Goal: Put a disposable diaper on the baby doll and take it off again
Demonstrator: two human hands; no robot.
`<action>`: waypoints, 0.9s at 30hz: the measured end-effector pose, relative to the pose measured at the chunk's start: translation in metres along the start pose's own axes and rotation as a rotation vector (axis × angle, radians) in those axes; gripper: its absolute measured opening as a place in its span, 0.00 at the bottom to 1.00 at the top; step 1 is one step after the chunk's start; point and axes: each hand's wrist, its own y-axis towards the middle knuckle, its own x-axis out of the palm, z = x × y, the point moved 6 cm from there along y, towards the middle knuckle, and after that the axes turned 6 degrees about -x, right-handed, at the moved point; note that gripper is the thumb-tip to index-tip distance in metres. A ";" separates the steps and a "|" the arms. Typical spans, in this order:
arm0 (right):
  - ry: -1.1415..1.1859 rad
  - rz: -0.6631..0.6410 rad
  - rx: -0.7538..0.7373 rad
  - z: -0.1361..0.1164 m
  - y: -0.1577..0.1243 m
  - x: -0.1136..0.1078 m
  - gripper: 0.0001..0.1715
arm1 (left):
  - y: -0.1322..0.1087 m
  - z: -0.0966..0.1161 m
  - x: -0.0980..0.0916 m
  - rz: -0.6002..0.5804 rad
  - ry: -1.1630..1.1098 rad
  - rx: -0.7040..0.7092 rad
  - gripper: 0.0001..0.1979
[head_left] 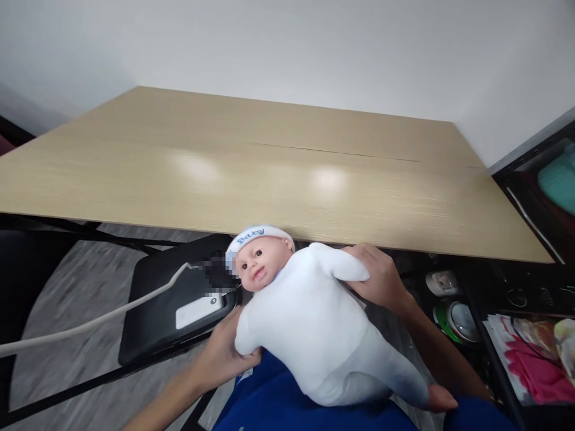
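Observation:
A baby doll (309, 317) in a white soft body and a white cap printed "Baby" lies tilted over my blue-clad lap, its head toward the table edge. My left hand (224, 353) is closed around the doll's arm on the left side. My right hand (381, 278) grips the doll's other arm and shoulder on the right. One bare doll foot (442, 398) sticks out at the lower right.
A long light wooden table (278, 167) spans the view ahead, against a white wall. Below its edge sits a black seat (166, 305) with a white cable and a white device. Black shelves (530, 323) at the right hold tape rolls, packets and cloth.

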 end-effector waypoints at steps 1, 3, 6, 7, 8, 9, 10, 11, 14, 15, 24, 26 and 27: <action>0.003 0.027 0.038 0.001 -0.001 -0.008 0.18 | 0.007 0.007 -0.006 0.022 0.052 0.044 0.07; -0.001 0.072 0.126 0.008 -0.001 -0.020 0.17 | 0.023 0.022 -0.017 0.042 0.164 0.109 0.06; -0.045 0.129 0.241 0.028 -0.001 -0.030 0.12 | 0.059 0.043 -0.033 -0.007 0.298 0.113 0.10; -0.063 0.142 0.270 0.037 -0.001 -0.031 0.10 | 0.073 0.049 -0.038 -0.026 0.329 0.104 0.13; -0.080 0.148 0.298 0.048 0.000 -0.030 0.09 | 0.087 0.054 -0.044 -0.037 0.356 0.099 0.16; -0.093 0.150 0.323 0.058 0.000 -0.029 0.09 | 0.101 0.058 -0.049 -0.046 0.379 0.093 0.18; -0.105 0.149 0.342 0.069 0.000 -0.026 0.09 | 0.115 0.061 -0.053 -0.049 0.402 0.084 0.21; -0.116 0.146 0.358 0.079 0.001 -0.024 0.10 | 0.128 0.062 -0.057 -0.055 0.424 0.070 0.23; -0.141 0.130 0.400 0.103 0.002 -0.017 0.09 | 0.162 0.059 -0.062 -0.108 0.479 -0.003 0.26; -0.152 0.128 0.415 0.109 0.002 -0.015 0.09 | 0.170 0.057 -0.063 -0.123 0.491 -0.026 0.26; -0.272 0.092 0.475 0.147 0.010 -0.012 0.18 | 0.210 0.044 -0.085 0.074 0.520 -0.085 0.28; -0.311 0.054 0.476 0.154 0.016 -0.010 0.20 | 0.220 0.042 -0.088 0.136 0.536 -0.091 0.29; -0.332 0.030 0.480 0.158 0.019 -0.009 0.20 | 0.226 0.040 -0.090 0.168 0.544 -0.093 0.29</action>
